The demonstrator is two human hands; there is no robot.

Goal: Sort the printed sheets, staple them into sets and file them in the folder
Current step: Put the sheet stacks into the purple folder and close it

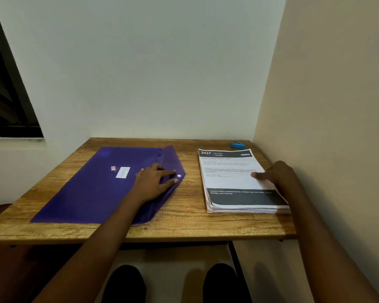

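- A person sits at a small wooden table (184, 224) set in a corner, with a purple folder (92, 193) on the left and a stack of printed sheets (234, 182) on the right.
- The left hand (155, 181) lies flat on the folder's pointed flap, fingers (171, 181) straight and slightly spread, tips next to the white snap button (179, 176) near the flap's right end.
- The right hand (274, 176) rests at the right edge of the stack, thumb on the top sheet; its other fingers are hidden behind the stack edge, so their grip cannot be told.
- A blue stapler (238, 145) sits at the far right corner of the table, just beyond the stack and untouched.
- The job appears to be at its start: the sheets lie in one pile, nothing looks stapled, and the folder lies flat under the hand.
- To do this step well, the right thumb should likely slide only the top sheet free, while the left hand keeps the folder from skating on the smooth wood.
- The headings deserve a read before sorting; the top page shows "2437".
- The gap between folder and stack looks suited to laying out the sorted sets.
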